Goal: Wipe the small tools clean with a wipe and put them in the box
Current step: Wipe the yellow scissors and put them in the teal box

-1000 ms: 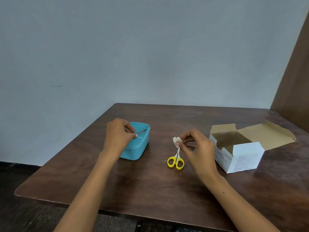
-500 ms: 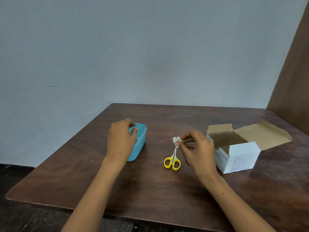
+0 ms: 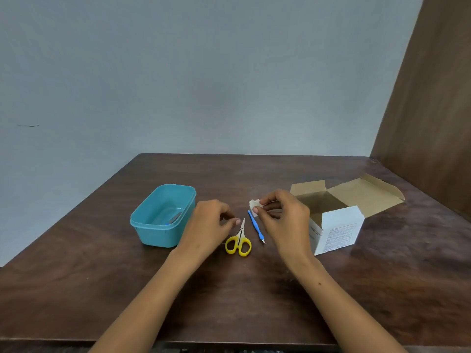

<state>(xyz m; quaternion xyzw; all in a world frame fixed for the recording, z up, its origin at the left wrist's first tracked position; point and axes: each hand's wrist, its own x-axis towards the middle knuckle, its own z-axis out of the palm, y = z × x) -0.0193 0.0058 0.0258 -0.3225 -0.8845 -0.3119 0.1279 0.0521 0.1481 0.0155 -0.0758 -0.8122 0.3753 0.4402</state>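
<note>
A: What is nearest?

B: A pair of small yellow-handled scissors (image 3: 238, 242) and a slim blue-handled pick (image 3: 256, 226) are seen lying on the dark wooden table (image 3: 229, 296), not yet wiped.

A: And the hands?

B: The left hand (image 3: 207, 226), a second ago at the box, is now brought over the scissors, fingers loosely curled and holding nothing. A crumpled white wipe (image 3: 254, 205) is pinched by the right hand (image 3: 285, 216).

A: Farther back?

B: One grey tool (image 3: 175, 217) is now seen inside the teal plastic box (image 3: 153, 231). An open white cardboard carton (image 3: 336, 230) is placed at the right.
</note>
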